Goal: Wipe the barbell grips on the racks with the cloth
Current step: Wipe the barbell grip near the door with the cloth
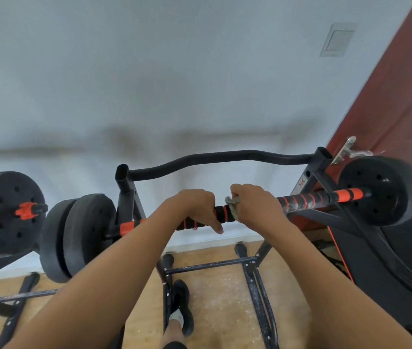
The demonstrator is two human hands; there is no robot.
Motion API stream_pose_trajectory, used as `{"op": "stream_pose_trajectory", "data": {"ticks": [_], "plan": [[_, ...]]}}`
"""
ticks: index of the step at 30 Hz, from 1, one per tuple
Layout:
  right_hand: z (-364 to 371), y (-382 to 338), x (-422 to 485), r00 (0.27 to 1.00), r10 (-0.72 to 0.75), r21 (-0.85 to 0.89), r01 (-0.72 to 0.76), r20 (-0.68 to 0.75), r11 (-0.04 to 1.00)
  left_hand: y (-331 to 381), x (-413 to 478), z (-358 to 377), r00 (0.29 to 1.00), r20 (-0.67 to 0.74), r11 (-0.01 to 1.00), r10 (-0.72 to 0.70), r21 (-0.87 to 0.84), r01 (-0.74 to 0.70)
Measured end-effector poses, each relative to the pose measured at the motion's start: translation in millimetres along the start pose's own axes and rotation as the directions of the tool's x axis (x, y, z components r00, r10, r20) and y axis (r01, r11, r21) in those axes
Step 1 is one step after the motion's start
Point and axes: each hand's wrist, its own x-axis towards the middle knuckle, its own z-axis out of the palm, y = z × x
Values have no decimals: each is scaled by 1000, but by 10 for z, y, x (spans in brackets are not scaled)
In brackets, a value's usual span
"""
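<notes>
Barbell running left-right across rack, left grip grasping it, right grip clutching cloth around it

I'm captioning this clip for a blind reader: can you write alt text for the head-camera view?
A person's right hand wraps a grey cloth round the black-and-orange grip of a barbell resting on a black rack, while the left hand grips the bar beside it. Black weight plates sit at both ends.
</notes>
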Motion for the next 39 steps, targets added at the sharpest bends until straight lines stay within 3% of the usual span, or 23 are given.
{"op": "stream_pose_trajectory", "data": {"ticks": [2,4,7,11,14,17,22,29,33,36,39], "plan": [[-19,-4,-9,1000,-14,-33,15,9,999,-13,14,124,996,92,984,3,-179,14],[-9,-60,33,1000,-19,-86,21,23,996,14,-17,278,994,-104,998,-14,-61,7],[20,-163,146,999,-19,-147,26,51,989,71,-108,515,903,-429,984,34,171,44],[39,-171,216,997,30,-80,-24,77,997,65,-188,721,790,-598,945,138,318,75],[58,-182,137,998,44,-66,-41,48,997,78,-224,879,721,-669,942,178,327,72],[69,-111,-44,998,17,-50,-13,66,999,146,-273,874,773,-624,963,112,261,72],[20,47,-364,996,-36,13,35,83,999,220,-368,666,933,-356,987,47,160,11],[47,-179,-243,994,-13,-77,21,105,997,273,-513,997,797,-589,956,136,290,51],[75,-188,-133,989,30,-26,-26,147,999,233,-543,1034,794,-596,956,119,284,70],[-29,97,-57,998,60,-5,-60,-13,998,265,-548,1024,795,-596,963,114,262,58],[-214,382,5,981,20,-102,-40,-193,994,319,-577,966,841,-533,963,90,261,63]]}}
